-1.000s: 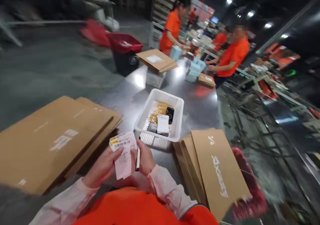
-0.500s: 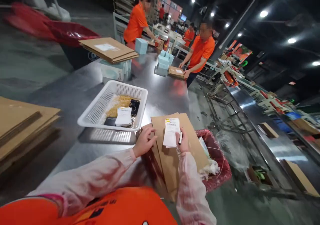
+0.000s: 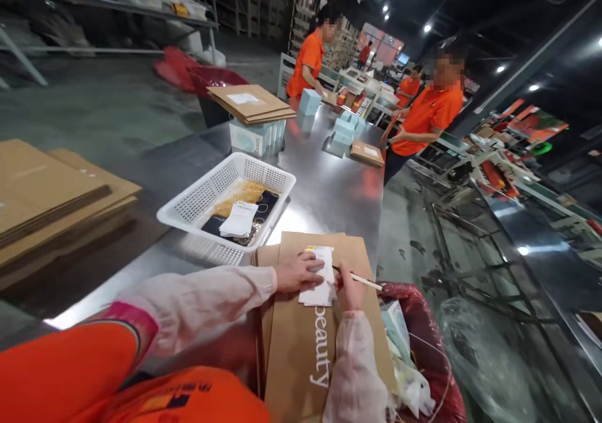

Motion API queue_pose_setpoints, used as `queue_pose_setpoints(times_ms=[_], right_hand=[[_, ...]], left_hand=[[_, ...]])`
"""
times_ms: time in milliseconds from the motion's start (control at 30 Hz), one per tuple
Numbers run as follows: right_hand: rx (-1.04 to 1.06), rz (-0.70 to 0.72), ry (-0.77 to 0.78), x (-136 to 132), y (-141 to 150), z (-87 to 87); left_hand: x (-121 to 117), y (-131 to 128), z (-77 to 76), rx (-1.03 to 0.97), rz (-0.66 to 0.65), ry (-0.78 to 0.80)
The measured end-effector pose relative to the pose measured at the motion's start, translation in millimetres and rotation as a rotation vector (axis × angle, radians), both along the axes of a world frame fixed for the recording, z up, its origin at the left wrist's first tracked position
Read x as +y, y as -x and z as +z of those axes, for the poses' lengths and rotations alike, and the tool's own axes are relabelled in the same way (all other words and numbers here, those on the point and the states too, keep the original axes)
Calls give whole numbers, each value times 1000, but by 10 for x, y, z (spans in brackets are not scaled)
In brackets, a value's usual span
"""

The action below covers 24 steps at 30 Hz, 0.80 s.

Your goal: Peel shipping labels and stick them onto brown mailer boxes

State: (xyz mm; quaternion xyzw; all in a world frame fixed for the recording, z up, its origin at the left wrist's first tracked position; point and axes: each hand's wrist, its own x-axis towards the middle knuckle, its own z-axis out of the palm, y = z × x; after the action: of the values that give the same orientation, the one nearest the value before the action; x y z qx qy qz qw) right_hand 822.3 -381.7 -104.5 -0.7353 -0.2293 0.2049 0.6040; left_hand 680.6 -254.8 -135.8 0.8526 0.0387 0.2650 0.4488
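Note:
On a stack of flat brown cardboard mailers (image 3: 291,354), the top one printed "beauty", lie a few white paper slips (image 3: 323,290) with yellow marks. My left hand (image 3: 298,274) rests on the slips with its fingers laid across them. A slim white pen (image 3: 367,281) is held in my right hand (image 3: 350,290), its dark tip close to the slips' right edge. Whether the tip touches paper I cannot tell. Ahead and to the left, a white perforated basket (image 3: 181,220) holds more slips (image 3: 239,221), yellow rubber bands (image 3: 249,191) and dark flat items.
The metal table (image 3: 348,203) bears another pile of mailers (image 3: 254,100) on pale blue boxes (image 3: 251,138). Cardboard (image 3: 51,185) is stacked at left. A red-lined bin (image 3: 439,354) stands at my right. Two co-workers in orange (image 3: 308,59) (image 3: 435,113) are by the far end.
My left hand has moved right, from beside the slips onto them. The pen in my right hand has swung from upright to slanting right. The view has turned left.

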Motion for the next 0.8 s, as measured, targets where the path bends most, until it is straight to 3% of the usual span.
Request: queue_pose_setpoints(times_ms=[100, 300, 433, 533, 800], right_hand=[[40, -79, 60, 128, 94, -140], [-139, -152, 148, 133, 140, -397], [-243, -177, 205, 117, 148, -519], [-289, -176, 235, 113, 142, -534], [-393, -108, 231, 142, 152, -409]], left_hand=[[-6, -4, -100, 12, 9, -217], [-10, 43, -155, 110, 29, -318], [-33, 55, -159, 170, 52, -591], [-43, 68, -135, 172, 71, -679], [-40, 84, -90, 188, 71, -699]])
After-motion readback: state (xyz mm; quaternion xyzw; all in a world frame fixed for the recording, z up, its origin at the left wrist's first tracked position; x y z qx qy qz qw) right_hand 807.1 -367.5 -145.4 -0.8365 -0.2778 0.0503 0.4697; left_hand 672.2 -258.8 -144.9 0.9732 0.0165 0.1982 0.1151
